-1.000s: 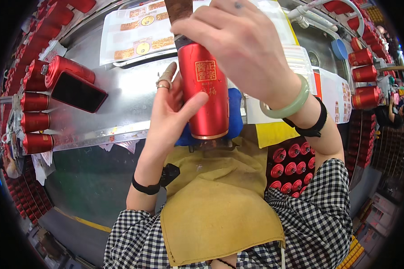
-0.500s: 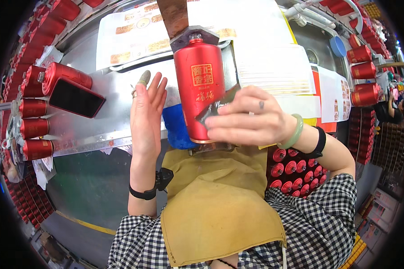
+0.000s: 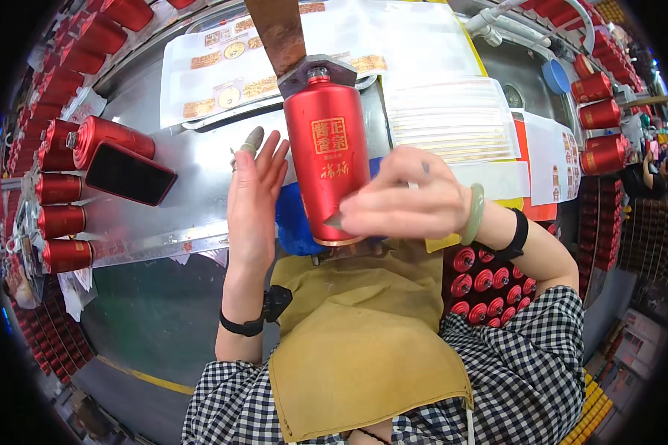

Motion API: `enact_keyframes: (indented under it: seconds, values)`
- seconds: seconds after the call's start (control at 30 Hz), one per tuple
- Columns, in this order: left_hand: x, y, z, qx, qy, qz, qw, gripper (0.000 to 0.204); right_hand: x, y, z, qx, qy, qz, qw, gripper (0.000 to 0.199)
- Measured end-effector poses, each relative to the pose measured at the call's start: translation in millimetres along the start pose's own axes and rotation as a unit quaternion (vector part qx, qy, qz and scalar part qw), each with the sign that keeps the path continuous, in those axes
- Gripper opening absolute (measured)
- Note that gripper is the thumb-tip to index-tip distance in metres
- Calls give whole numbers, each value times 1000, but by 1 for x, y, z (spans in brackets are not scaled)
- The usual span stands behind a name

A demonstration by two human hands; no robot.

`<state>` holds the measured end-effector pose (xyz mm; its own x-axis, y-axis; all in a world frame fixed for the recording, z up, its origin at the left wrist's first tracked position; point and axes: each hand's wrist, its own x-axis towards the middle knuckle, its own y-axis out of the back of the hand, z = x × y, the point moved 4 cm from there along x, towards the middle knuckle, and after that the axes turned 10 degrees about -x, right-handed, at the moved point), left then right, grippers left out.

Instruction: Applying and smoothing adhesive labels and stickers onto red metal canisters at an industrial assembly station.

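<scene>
A red bottle [image 3: 325,167] with gold characters lies on its back in front of me, its neck toward the far side in a dark metal bracket [image 3: 293,75]. Blue cloth or padding [image 3: 295,215] shows beneath it. My right hand [image 3: 408,200] is closed over the bottle's lower right part, blurred by motion. From its fingers pokes the tip of a thin dark grey piece [image 3: 335,219]; the rest is hidden. My left hand [image 3: 257,196] is held up open to the left of the bottle, fingers stretched, with a grey-green finger cover on one fingertip.
White sheets with gold decals [image 3: 223,78] lie at the far side, and a stack of white strips [image 3: 453,119] at the right. A black phone [image 3: 131,173] leans on a red bottle [image 3: 115,137] at the left. Beyond the sheets at right are a sink and blue cup [image 3: 557,76].
My right hand has moved slightly down along the bottle, and less of the dark piece shows. My left hand has shifted a little right and down, still open.
</scene>
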<state>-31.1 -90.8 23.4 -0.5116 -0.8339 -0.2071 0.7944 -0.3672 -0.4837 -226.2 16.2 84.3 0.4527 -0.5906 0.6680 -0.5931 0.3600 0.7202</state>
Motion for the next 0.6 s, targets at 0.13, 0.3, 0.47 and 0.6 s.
enact_keyframes:
  seconds: [0.13, 0.3, 0.47, 0.6]
  values:
    - [1, -9, -1, 0, 10, -10, 1000, 73, 33, -4, 45, -155, -139, 81, 975, 19]
    - [1, -8, 0, 0, 6, -7, 1000, 69, 64, 30, 67, -297, -81, 157, 938, 19]
    - [18, -14, 7, 37, -63, -14, 997, 51, 53, 27, 53, -106, -244, 173, 948, 16]
    - [36, -32, 10, 45, -64, -63, 995, 50, 7, -13, 36, 210, -508, 86, 831, 42]
